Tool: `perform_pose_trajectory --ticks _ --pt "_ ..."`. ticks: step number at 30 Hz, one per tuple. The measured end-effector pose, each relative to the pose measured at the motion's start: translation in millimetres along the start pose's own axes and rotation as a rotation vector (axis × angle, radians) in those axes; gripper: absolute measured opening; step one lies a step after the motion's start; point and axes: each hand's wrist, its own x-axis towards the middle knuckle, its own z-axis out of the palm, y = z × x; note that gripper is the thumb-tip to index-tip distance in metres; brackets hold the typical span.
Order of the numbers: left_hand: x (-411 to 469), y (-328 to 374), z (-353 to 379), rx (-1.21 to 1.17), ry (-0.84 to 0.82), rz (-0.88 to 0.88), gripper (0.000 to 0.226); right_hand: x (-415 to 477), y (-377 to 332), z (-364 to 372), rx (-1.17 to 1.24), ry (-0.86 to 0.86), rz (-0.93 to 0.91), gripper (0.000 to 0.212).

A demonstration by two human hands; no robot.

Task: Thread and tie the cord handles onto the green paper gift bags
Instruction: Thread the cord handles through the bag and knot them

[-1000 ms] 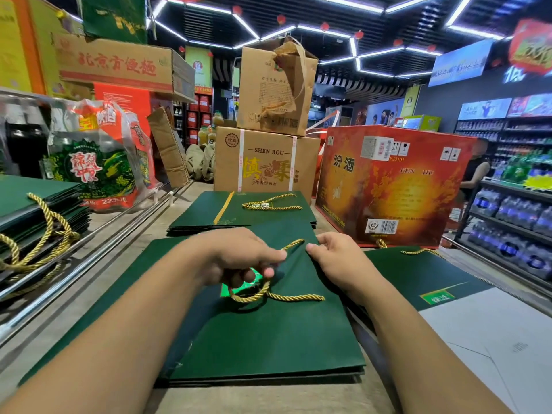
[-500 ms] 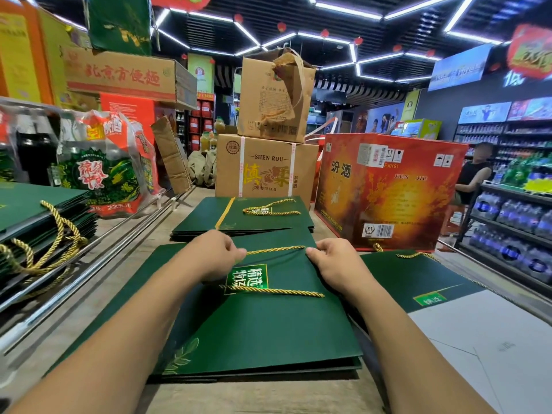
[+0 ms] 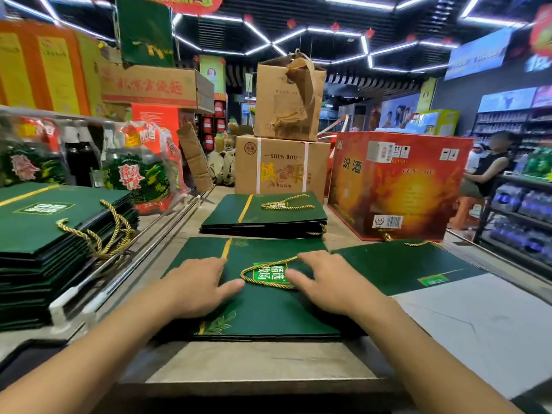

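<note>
I have just one view, worn on the person's head. It looks forward and down, wide-angled, close over the green bag (image 3: 268,309) on the bench (image 3: 254,363); far beyond the bag, the ceiling lights (image 3: 257,32) fit in frame.

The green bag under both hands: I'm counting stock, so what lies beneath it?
Dark edges of more flat green bags show beneath the top bag, stacked on the counter. The top bag covers them, so their count and any cords cannot be seen.
</note>
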Motion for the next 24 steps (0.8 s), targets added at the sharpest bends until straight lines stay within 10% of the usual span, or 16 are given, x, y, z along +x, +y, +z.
perform_pose_trajectory --ticks 10,24 --pt "-13 -4 26 0.115 -0.112 -0.111 0.09 -23 -16 22 -0.215 -0.27 0.067 0.081" --pt "-61 -23 2 0.153 0.116 -0.402 0.095 -63 -11 -23 -0.005 -0.088 0.414 0.06"
